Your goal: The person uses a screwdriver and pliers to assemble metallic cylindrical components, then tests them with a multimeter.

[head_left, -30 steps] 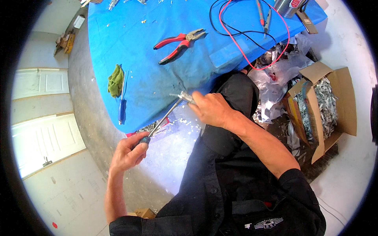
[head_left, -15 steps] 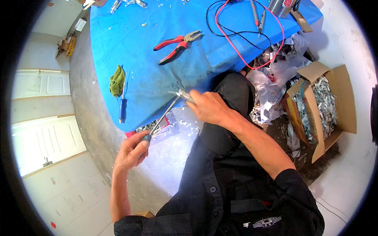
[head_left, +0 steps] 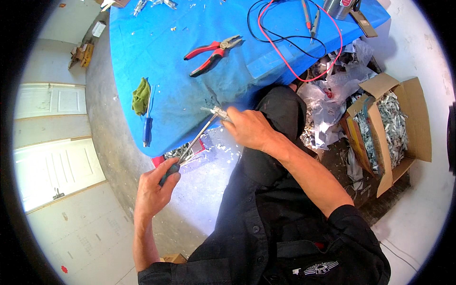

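Observation:
My left hand is closed round the dark handle of a screwdriver. Its long metal shaft slants up and right, and the tip meets a small silvery metal part. That part is pinched in the fingers of my right hand, just over the near edge of the blue-covered table; its exact kind cannot be made out. Red-and-black pliers lie on the cloth beyond my hands. A blue-handled screwdriver rests at the left beside a crumpled green cloth.
Below the table edge sits a red box of small metal bits. At the right, an open carton holds many metal strips, next to clear plastic bags. Red and black test leads and a metal cup occupy the table's far right.
My left hand has turned slightly, showing more of the screwdriver's handle. The shaft's tip has shifted a little against the metal part, which my right hand still holds in nearly the same place.

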`<state>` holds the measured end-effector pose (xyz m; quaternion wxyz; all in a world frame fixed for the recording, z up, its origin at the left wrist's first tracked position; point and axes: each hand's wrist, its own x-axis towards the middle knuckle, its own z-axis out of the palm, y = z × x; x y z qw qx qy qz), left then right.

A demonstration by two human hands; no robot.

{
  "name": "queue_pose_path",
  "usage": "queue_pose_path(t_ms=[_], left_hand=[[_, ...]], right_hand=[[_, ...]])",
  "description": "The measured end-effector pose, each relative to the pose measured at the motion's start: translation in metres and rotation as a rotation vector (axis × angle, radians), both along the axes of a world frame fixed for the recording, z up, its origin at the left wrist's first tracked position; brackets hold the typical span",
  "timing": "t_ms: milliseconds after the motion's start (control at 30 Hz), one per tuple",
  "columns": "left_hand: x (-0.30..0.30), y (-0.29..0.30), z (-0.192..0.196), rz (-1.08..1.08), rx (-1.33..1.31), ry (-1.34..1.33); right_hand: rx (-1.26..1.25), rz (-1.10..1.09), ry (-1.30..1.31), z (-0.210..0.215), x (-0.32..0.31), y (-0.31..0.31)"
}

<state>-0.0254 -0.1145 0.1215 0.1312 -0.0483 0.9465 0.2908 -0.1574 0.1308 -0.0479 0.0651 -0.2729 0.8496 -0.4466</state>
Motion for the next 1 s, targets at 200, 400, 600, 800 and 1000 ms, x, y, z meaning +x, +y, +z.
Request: queue_pose_path(t_ms=[200, 400, 600, 800, 1000], left_hand=[[-0.007, 0.005, 0.008, 0.002, -0.039, -0.047], [-0.009, 0.013, 0.017, -0.033, -0.101, -0.061], [-0.012, 0.01, 0.014, -0.068, -0.103, -0.065], [-0.007, -0.006, 0.002, 0.017, 0.046, -0.174], [0.002, -0.009, -0.019, 0.283, 0.346, -0.359]], right_hand=[[0.009, 0.008, -0.027, 0.001, -0.001, -0.001], [0.012, 0.021, 0.0, 0.002, -0.002, -0.001], [-0.002, 0.034, -0.042, -0.001, -0.004, 0.001], [-0.001, 0.038, -0.033, 0.0, -0.003, -0.001], [-0.021, 0.022, -0.035, 0.0, -0.002, 0.0]])
